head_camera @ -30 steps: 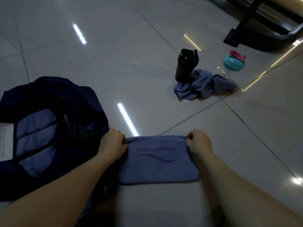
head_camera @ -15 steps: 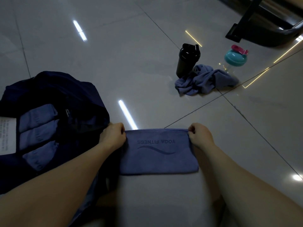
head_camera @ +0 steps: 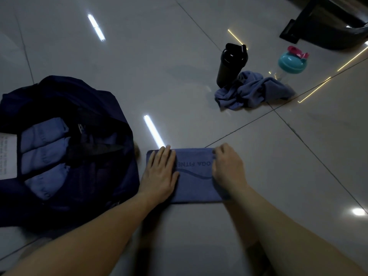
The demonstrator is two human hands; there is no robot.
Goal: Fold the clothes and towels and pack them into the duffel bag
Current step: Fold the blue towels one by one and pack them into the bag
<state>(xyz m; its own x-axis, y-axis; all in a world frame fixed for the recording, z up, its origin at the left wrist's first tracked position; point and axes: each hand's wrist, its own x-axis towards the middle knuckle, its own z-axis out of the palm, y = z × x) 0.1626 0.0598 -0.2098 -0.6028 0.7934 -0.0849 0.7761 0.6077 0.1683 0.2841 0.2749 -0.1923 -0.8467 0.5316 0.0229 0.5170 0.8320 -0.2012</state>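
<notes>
Left hand (head_camera: 161,172) and right hand (head_camera: 227,168), earlier pinching the towel (head_camera: 196,186), now press it with flat fingers

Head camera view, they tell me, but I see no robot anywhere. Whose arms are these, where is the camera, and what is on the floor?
There is no machine here: a person wears one camera on the head, looking down at their own bare arms. The left hand lies flat on a folded blue towel on the tiled floor; the right hand rests on its other end, though whether its fingers grip the edge I cannot tell. To the left sits an open dark duffel bag with folded blue towels inside. Farther off lie a crumpled blue cloth, a black bottle and a teal-lidded bottle.
</notes>
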